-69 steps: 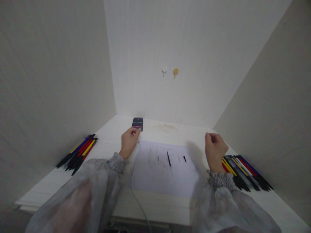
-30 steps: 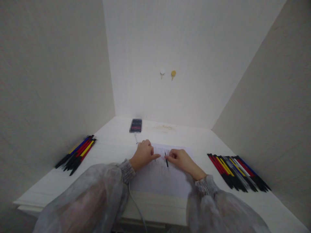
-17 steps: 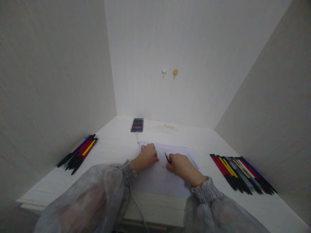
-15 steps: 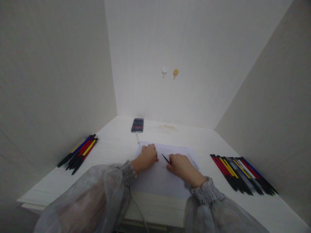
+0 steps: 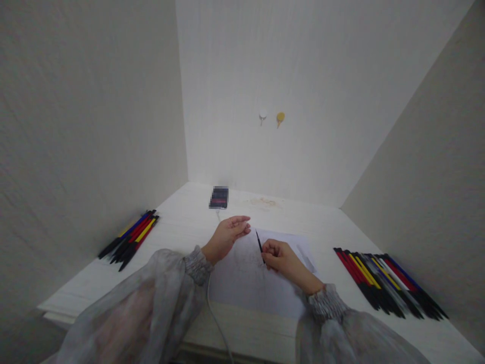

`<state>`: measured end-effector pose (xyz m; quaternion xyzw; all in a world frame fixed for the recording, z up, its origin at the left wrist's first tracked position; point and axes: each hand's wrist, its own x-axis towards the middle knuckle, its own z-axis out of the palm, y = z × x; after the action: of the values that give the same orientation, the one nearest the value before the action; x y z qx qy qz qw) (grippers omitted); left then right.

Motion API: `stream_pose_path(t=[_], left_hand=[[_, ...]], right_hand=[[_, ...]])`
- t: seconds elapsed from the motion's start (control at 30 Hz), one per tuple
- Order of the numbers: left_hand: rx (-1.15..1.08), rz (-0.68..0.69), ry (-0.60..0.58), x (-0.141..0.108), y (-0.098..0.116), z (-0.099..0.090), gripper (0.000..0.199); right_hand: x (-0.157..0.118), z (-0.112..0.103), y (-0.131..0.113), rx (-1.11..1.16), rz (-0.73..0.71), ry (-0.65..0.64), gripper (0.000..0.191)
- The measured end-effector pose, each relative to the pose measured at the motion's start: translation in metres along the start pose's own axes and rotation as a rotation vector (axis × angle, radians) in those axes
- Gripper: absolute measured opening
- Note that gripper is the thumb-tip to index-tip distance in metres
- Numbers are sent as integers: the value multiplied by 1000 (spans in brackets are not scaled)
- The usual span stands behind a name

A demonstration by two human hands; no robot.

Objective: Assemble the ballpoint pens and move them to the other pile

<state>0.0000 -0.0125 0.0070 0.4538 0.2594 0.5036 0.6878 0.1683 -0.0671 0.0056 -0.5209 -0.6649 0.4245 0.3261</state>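
Observation:
A white paper sheet (image 5: pixel 242 290) with faint marks lies on the table between my forearms. My right hand (image 5: pixel 278 254) is closed over the right part of the sheet. Its fingers pinch a slim black pen (image 5: pixel 259 241), whose thin tapered end points away from me. Over the sheet's far left corner, my left hand (image 5: pixel 226 237) has its fingers stretched towards the right. I see nothing in it, and a gap separates it from the pen. A pale, flat strip (image 5: pixel 306 259) lies along the sheet's right side; its kind is unclear.
Several pens with coloured barrels and black ends lie in a left pile (image 5: pixel 132 237) and a right row (image 5: pixel 390 283). A blurred-out dark device (image 5: pixel 219 197) with a white cable (image 5: pixel 217 321) sits at the back. Walls enclose three sides; two hooks (image 5: pixel 280 117) hang behind.
My left hand has lifted from the paper and its curled fingers have straightened. My right hand has turned, bringing the pen more upright. The view has shifted slightly.

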Motion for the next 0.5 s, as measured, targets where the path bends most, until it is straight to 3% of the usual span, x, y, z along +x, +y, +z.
stream_pose_path(t=[0.13,0.5], left_hand=[[-89,-30,-7,-2,-2,2,27],[-74,-80,1,-5,-4,8,24]], right_hand=[[0,5,1,67,17,-30,7],[1,7,3,58,20,-47,5]])
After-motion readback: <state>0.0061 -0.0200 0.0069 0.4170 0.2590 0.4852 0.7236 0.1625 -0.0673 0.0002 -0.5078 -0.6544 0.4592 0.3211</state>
